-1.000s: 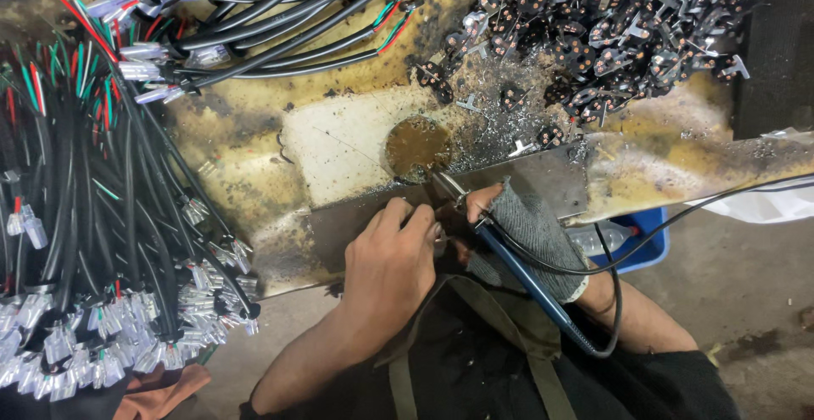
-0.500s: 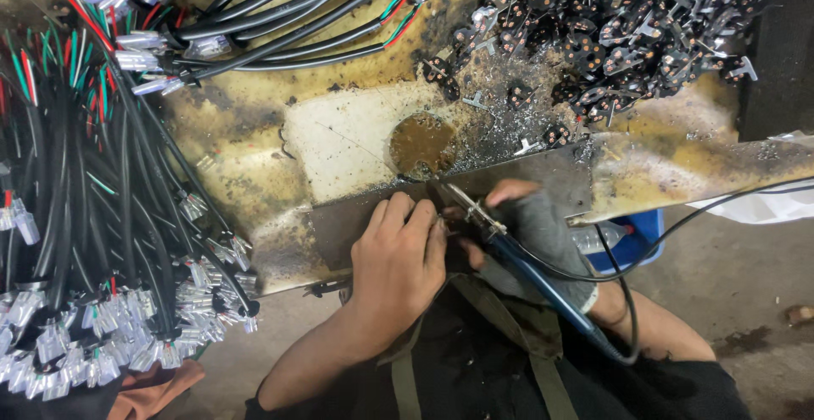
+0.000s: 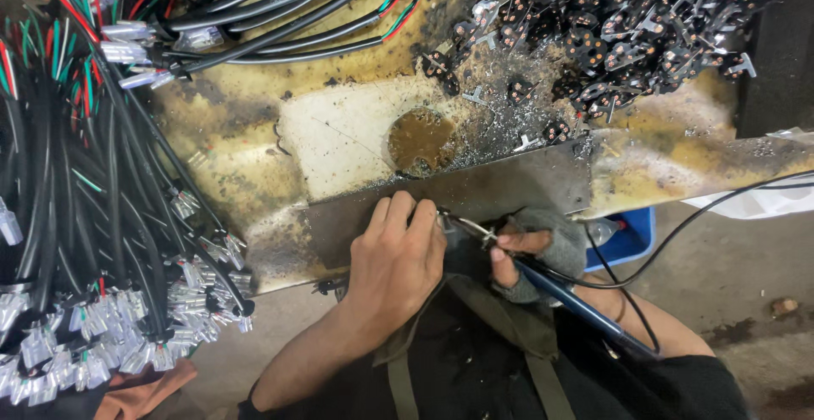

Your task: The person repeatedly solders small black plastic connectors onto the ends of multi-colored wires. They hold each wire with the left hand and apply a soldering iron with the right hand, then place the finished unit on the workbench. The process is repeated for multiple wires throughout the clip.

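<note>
- Both hands sit lower than a second ago, now past the near edge of the metal plate point(image 3: 509, 189) instead of over it; iron tip has pulled back from the brown round patch point(image 3: 421, 140).
- Left hand point(image 3: 397, 259): bare, palm down, fingers curled shut on something small at the plate edge; the piece itself is hidden under the fingers, can't tell what it is.
- Right hand point(image 3: 530, 249): grey fingerless glove, closed around the blue-handled soldering iron point(image 3: 566, 294), held pen-style.
- Iron tip points left and up, meets the left fingertips just off the plate edge.
- Iron's black cord point(image 3: 678, 235) loops out right, over the blue bin point(image 3: 632, 233) below the tabletop point(image 3: 254, 166).
- Tabletop surface yellowed and stained, with metal flecks scattered beside the brown patch.
- Heap of small black connector parts point(image 3: 627, 22) at top right, well apart from both hands.
- Black cable bundles point(image 3: 93, 191) with red/green cores and clear plugs cover the left side and top left.
</note>
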